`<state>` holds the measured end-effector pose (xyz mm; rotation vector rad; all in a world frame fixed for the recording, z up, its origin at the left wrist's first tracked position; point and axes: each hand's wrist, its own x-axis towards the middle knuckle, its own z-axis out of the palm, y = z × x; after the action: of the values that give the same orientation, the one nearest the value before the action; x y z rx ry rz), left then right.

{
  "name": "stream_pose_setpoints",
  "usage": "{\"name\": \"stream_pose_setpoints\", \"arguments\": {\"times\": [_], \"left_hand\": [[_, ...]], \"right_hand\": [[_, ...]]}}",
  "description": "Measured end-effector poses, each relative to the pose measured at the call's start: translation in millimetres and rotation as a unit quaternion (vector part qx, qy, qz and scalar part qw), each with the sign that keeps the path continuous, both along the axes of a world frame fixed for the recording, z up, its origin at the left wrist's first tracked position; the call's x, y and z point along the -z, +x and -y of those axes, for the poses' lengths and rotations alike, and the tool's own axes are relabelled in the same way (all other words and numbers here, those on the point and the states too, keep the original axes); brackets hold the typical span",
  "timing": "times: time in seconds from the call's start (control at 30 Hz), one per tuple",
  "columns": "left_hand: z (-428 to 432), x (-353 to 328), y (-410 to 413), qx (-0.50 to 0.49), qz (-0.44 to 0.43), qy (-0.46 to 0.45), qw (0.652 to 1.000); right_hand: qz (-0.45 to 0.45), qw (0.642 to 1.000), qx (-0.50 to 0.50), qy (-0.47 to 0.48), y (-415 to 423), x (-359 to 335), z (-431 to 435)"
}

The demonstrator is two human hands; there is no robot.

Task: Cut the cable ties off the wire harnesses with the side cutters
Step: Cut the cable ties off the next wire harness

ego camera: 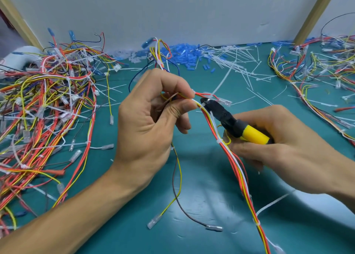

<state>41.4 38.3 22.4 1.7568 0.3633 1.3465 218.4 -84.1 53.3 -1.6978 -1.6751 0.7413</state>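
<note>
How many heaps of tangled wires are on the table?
2: left heap on the left side; right heap at the far right, partly out of frame. The left hand holds one separate harness.

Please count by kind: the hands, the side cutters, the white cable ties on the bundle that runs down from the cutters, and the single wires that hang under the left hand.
Hands: 2 (left hand, right hand)
Side cutters: 1
Ties on the bundle: 3 (upper tie, middle tie, lower tie)
Hanging wires: 2 (yellow wire, dark wire)
Total: 8
</note>
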Motion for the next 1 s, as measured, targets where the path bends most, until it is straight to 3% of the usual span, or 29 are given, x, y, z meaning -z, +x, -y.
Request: {"name": "stream_pose_setpoints", "arguments": {"times": [0.57, 0.7, 1.0], "left_hand": [[-0.1, 2.2, -1.2, -0.031, -0.010, 0.021, 0.999], [1.1, 4.1, -1.3, -0.027, -0.011, 0.019, 0.999], [-2.4, 6.7, -0.9, -0.024, -0.020, 0.017, 0.999]], "right_hand": [[0.009, 0.999, 0.006, 0.036, 3.3, 4.4, -1.0], [-0.035, 0.999, 0.007, -0.007, 6.4, 4.1, -0.6], [0.021, 0.999, 0.028, 0.031, 3.9, 5.4, -1.7]]}}
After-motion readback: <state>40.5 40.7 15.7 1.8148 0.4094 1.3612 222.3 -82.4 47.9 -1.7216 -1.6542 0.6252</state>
